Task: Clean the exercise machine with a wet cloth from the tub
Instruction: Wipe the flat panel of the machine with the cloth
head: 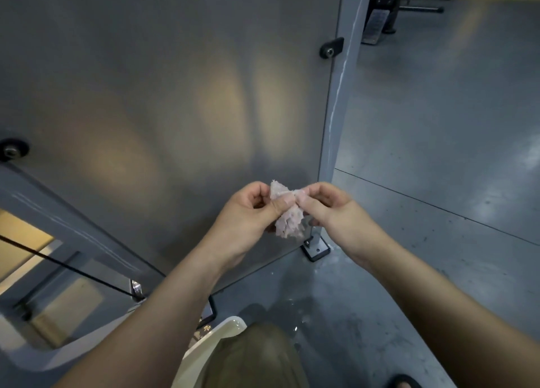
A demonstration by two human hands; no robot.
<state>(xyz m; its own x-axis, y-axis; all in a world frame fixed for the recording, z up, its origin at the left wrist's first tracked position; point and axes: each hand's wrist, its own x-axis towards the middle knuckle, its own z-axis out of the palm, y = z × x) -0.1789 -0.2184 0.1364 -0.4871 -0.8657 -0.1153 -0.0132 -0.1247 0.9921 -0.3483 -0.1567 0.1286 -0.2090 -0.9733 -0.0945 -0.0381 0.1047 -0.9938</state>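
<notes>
A glossy grey floor fills the right side, crossed by a thin dark seam. Water splashes spot the floor near the bottom centre. A dark sandal toe shows at the bottom edge. Other black gym equipment stands far off, top right.

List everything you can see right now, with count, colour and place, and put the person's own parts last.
cloth: one, pale pinkish, bunched between both hands, mid-frame.
panel: one, grey, upright, fills upper left and centre.
post: one, grey, at the panel's right edge.
mounts: two, black, one upper right on the panel, one at the left edge.
foot plate: one, black, at the post's base.
tub: one, cream, bottom centre, partly hidden.
floor: grey, right side, wet patches near the tub.
machine: dark, top right, far off.
left hand: pinching the cloth.
right hand: pinching the cloth.
</notes>
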